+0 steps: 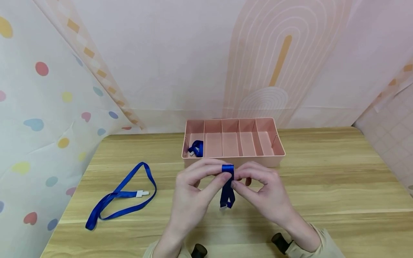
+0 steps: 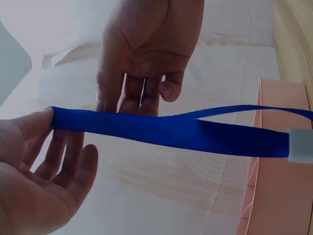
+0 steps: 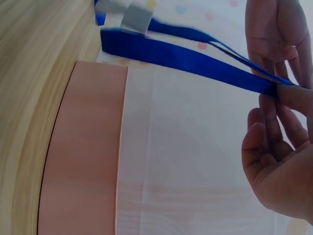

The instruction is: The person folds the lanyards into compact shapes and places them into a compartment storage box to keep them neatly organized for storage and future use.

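A folded blue lanyard point(image 1: 227, 195) hangs down between the two hands, with a white clip point(image 2: 301, 146) at its lower end. My left hand point(image 1: 195, 188) pinches its top fold between thumb and forefinger. From the other side, my right hand point(image 1: 266, 191) pinches the strap's edge just below that fold, its thumb point(image 3: 295, 98) lying on the band in the right wrist view. A second blue lanyard point(image 1: 120, 214) lies in a loose loop on the table at the left, its white clip point(image 1: 142, 193) pointing right.
Behind the hands stands a pink divided box point(image 1: 233, 162) with several compartments in a row. Its leftmost compartment holds a bundled blue lanyard point(image 1: 197, 147). The wooden table point(image 1: 335, 179) ends at a patterned cloth backdrop point(image 1: 180, 71) at the back and left.
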`<state>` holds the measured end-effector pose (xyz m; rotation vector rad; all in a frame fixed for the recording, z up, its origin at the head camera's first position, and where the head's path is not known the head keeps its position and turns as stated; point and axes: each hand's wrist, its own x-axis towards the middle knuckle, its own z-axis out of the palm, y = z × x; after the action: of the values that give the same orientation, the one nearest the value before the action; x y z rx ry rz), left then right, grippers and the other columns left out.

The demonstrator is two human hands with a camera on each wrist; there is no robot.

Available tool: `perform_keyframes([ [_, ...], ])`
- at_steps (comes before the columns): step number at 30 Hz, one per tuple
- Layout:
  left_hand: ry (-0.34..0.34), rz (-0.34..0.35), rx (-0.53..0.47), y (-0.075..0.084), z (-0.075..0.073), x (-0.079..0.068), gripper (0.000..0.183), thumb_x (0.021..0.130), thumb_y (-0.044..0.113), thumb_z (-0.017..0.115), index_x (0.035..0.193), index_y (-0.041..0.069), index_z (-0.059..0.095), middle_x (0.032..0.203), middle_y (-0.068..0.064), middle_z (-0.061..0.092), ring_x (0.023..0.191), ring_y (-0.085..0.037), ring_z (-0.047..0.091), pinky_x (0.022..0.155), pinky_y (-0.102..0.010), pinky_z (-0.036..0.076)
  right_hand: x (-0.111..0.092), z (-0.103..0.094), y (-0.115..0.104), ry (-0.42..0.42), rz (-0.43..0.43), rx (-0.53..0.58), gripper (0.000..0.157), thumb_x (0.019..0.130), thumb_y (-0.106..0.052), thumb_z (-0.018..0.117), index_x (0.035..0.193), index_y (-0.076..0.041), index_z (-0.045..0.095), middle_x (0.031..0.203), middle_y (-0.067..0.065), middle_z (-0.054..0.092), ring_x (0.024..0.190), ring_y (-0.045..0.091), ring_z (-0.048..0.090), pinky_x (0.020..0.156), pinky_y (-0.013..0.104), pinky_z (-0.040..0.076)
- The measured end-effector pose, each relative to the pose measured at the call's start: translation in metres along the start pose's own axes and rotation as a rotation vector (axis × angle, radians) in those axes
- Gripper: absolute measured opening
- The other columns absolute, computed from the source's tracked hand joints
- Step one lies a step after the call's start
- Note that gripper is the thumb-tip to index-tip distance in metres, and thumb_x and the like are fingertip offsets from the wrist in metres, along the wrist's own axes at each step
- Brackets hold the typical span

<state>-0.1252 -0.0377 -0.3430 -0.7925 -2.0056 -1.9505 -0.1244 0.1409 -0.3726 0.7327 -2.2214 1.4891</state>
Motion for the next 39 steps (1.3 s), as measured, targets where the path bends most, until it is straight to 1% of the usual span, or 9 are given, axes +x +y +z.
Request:
perform_keyframes([
  [6, 0.041, -0.01, -0.035, -0.002, -0.001, 0.001, 0.013, 0.086, 0.003, 0.066, 0.095, -0.004, 0.073, 0.092, -0.017, 0.068, 0.091, -0.008, 0.064, 0.077, -0.024, 0.057, -0.001, 0.0, -0.002, -0.024, -0.008, -0.001, 0.016, 0.082, 0.0, 0.07, 0.092, -0.012, 0.073, 0.089, 0.001, 0.07, 0.075, 0.002, 0.059, 0.062, 0.018, 0.049],
  [14, 0.054, -0.03, -0.049, -0.001, -0.001, 0.001, 0.013, 0.086, 0.005, 0.068, 0.093, -0.003, 0.073, 0.091, -0.016, 0.068, 0.089, -0.01, 0.065, 0.078, -0.024, 0.057, -0.003, 0.002, -0.006, 0.029, -0.047, -0.019, 0.015, 0.08, 0.001, 0.072, 0.09, -0.008, 0.075, 0.087, 0.002, 0.071, 0.076, 0.002, 0.06, 0.064, 0.015, 0.05],
  [20, 0.066, -0.028, -0.051, -0.002, 0.0, 0.001, 0.012, 0.086, 0.003, 0.067, 0.093, -0.005, 0.073, 0.093, -0.017, 0.067, 0.091, -0.009, 0.064, 0.077, -0.023, 0.057, -0.004, 0.006, -0.007, 0.081, -0.126, -0.063, 0.017, 0.077, 0.004, 0.073, 0.091, -0.005, 0.076, 0.086, 0.004, 0.07, 0.074, 0.003, 0.06, 0.064, 0.012, 0.05],
  [24, 0.075, -0.034, -0.046, -0.003, 0.0, 0.001, 0.012, 0.086, 0.003, 0.067, 0.093, -0.004, 0.073, 0.093, -0.017, 0.067, 0.091, -0.008, 0.064, 0.077, -0.023, 0.057, -0.004, 0.011, -0.008, 0.145, -0.219, -0.124, 0.017, 0.075, 0.004, 0.074, 0.091, -0.003, 0.076, 0.084, 0.005, 0.071, 0.077, 0.008, 0.06, 0.066, 0.012, 0.049],
  [27, 0.073, -0.045, -0.047, -0.004, 0.002, 0.001, 0.012, 0.086, 0.004, 0.067, 0.094, -0.004, 0.073, 0.094, -0.017, 0.068, 0.091, -0.008, 0.064, 0.076, -0.024, 0.057, -0.004, 0.014, -0.009, 0.192, -0.255, -0.156, 0.015, 0.076, 0.002, 0.075, 0.09, -0.003, 0.077, 0.082, 0.004, 0.071, 0.078, 0.01, 0.061, 0.068, 0.014, 0.049],
  [30, 0.07, -0.056, -0.047, -0.004, 0.004, 0.0, 0.012, 0.086, 0.004, 0.068, 0.094, -0.003, 0.073, 0.096, -0.017, 0.068, 0.091, -0.007, 0.066, 0.076, -0.025, 0.058, -0.004, 0.016, -0.008, 0.214, -0.243, -0.16, 0.014, 0.076, 0.001, 0.075, 0.089, -0.004, 0.077, 0.08, 0.003, 0.071, 0.076, 0.01, 0.061, 0.068, 0.013, 0.049],
  [33, 0.062, -0.068, -0.039, -0.004, 0.004, 0.0, 0.012, 0.086, 0.004, 0.067, 0.095, -0.003, 0.073, 0.098, -0.017, 0.068, 0.091, -0.006, 0.066, 0.077, -0.025, 0.058, -0.004, 0.015, -0.007, 0.213, -0.215, -0.134, 0.016, 0.074, 0.004, 0.075, 0.088, -0.004, 0.077, 0.078, 0.003, 0.071, 0.074, 0.008, 0.06, 0.065, 0.013, 0.049],
  [36, 0.054, -0.121, -0.024, -0.004, 0.001, 0.001, 0.012, 0.087, 0.007, 0.068, 0.095, 0.0, 0.072, 0.1, -0.015, 0.07, 0.092, -0.006, 0.066, 0.079, -0.025, 0.057, -0.004, 0.012, -0.007, 0.208, -0.194, -0.099, 0.016, 0.073, 0.007, 0.075, 0.085, -0.004, 0.076, 0.075, 0.003, 0.069, 0.071, 0.005, 0.057, 0.061, 0.014, 0.047],
  [39, 0.037, -0.189, -0.054, -0.005, -0.001, 0.003, 0.011, 0.09, 0.012, 0.064, 0.096, 0.003, 0.067, 0.102, -0.014, 0.072, 0.094, -0.01, 0.067, 0.081, -0.027, 0.056, -0.002, 0.005, -0.008, 0.203, -0.168, -0.07, 0.016, 0.073, 0.008, 0.074, 0.083, -0.004, 0.076, 0.073, 0.003, 0.068, 0.07, 0.003, 0.054, 0.059, 0.015, 0.045],
])
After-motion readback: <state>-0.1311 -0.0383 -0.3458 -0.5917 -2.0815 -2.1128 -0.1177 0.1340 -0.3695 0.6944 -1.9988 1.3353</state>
